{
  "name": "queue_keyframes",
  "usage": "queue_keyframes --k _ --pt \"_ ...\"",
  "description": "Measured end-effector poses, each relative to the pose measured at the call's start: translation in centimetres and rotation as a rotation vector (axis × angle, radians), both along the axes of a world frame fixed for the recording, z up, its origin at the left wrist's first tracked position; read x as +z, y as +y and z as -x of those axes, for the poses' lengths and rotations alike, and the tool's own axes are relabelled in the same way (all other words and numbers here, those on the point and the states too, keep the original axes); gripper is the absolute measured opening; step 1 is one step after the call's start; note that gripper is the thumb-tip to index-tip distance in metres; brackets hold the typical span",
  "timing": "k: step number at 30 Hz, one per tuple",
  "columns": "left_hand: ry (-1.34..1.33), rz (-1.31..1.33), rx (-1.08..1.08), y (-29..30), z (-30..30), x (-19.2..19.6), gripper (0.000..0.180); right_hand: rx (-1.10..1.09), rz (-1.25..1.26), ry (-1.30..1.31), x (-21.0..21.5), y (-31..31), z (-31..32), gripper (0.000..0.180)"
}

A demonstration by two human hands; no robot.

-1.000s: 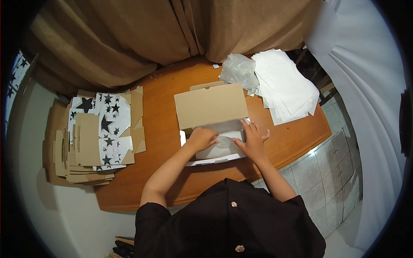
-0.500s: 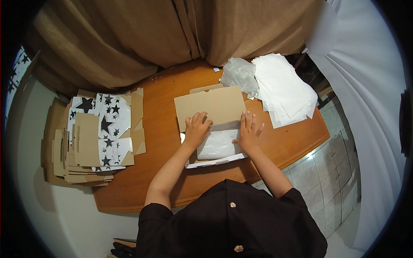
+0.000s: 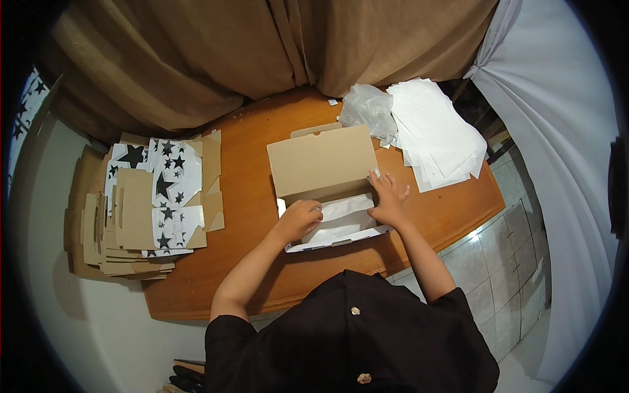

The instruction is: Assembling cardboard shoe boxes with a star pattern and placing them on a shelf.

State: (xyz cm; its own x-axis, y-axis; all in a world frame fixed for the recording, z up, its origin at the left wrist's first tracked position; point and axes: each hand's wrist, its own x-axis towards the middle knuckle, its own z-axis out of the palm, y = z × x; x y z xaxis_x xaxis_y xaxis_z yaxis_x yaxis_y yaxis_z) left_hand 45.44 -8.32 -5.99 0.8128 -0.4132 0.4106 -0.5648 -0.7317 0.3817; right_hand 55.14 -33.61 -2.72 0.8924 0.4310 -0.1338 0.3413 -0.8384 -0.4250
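Note:
An open cardboard box [image 3: 321, 162] lies on the orange wooden table [image 3: 249, 196], its brown lid standing up at the back. White tissue paper [image 3: 344, 216] lines the box's tray. My left hand [image 3: 298, 219] rests curled on the left end of the paper, fingers bent down into the tray. My right hand [image 3: 388, 196] lies flat with fingers spread on the right end of the paper, against the box's right wall. Neither hand lifts anything.
A stack of flat box blanks, brown and white with black stars [image 3: 147, 200], lies at the table's left. White paper sheets [image 3: 436, 134] and a crumpled clear plastic bag [image 3: 368, 108] sit at the back right. Brown curtains [image 3: 262, 52] hang behind the table.
Both hands slid up toward the lid half a second ago, then came back down and apart, pressing the tissue paper into the tray's two ends.

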Motion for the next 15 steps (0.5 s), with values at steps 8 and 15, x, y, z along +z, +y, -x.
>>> queue_keyframes --k 8,15 --pt "0.115 0.062 0.124 -1.2 0.4 -0.5 0.023 0.447 -0.03 -0.025 2.4 0.9 1.2 0.082" --pt "-0.059 -0.203 0.29 -0.7 -0.3 -0.2 0.02 0.496 0.108 -0.344 -2.3 1.6 0.8 0.021"
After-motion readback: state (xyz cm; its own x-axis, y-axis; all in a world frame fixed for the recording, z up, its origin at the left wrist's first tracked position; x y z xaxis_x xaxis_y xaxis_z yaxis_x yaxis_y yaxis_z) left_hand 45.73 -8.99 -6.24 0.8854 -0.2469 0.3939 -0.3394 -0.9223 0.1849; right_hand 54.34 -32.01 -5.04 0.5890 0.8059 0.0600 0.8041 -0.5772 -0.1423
